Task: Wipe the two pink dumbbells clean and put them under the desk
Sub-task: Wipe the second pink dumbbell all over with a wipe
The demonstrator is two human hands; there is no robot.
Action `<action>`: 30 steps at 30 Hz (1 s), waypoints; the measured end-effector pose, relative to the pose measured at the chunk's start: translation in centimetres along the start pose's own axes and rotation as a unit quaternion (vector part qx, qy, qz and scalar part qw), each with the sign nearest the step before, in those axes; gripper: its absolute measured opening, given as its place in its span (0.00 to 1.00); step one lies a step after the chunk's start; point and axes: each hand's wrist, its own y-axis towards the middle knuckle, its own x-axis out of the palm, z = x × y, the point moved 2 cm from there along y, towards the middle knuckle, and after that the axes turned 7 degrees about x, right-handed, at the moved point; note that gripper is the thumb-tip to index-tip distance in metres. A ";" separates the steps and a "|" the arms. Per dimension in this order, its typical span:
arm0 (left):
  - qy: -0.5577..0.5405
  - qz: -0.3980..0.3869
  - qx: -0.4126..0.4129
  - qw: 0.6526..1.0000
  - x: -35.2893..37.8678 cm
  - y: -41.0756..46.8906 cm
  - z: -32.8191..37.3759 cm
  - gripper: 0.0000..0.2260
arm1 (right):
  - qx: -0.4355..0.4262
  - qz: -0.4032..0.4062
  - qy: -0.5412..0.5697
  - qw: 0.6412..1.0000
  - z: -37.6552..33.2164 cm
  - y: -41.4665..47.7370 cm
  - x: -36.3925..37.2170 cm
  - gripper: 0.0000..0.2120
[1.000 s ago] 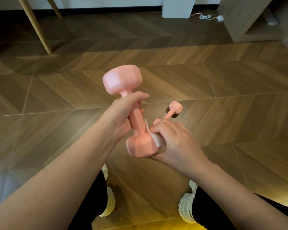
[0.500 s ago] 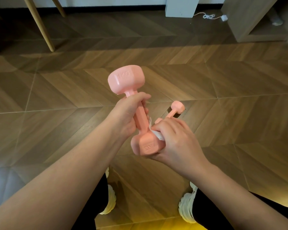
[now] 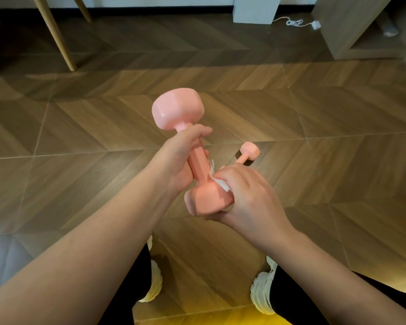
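Left hand (image 3: 174, 160) curled its fingers round a glossy pink dumbbell (image 3: 178, 109). Right hand (image 3: 251, 195) pinched crumpled white tissue (image 3: 223, 184) against its lower head.

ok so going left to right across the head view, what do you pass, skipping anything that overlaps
wooden leg → held pink dumbbell → pink dumbbell on the floor → white cable → wooden cabinet
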 end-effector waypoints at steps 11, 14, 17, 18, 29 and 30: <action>0.005 -0.018 -0.008 1.000 -0.2 0.2 -0.1 0.07 | 0.013 -0.026 0.028 0.999 0.0 0.1 0.1 0.30; 0.017 0.006 -0.039 0.999 -0.4 0.4 -0.5 0.08 | 0.006 -0.032 0.019 0.999 0.0 0.0 0.2 0.33; 0.024 -0.011 -0.019 0.999 -0.3 0.3 -0.4 0.12 | 0.015 -0.046 0.055 0.997 -0.3 0.0 0.2 0.29; 0.018 -0.023 -0.007 1.000 -0.1 0.2 -0.2 0.12 | 0.016 -0.048 0.066 0.997 -0.3 0.0 0.2 0.27; -0.016 -0.012 -0.026 0.999 -0.4 0.3 -0.2 0.07 | -0.012 -0.036 0.016 0.999 0.4 0.3 -0.1 0.26; -0.006 -0.017 -0.023 1.000 -0.3 0.3 -0.2 0.09 | -0.007 -0.043 0.025 0.999 0.3 0.3 -0.1 0.25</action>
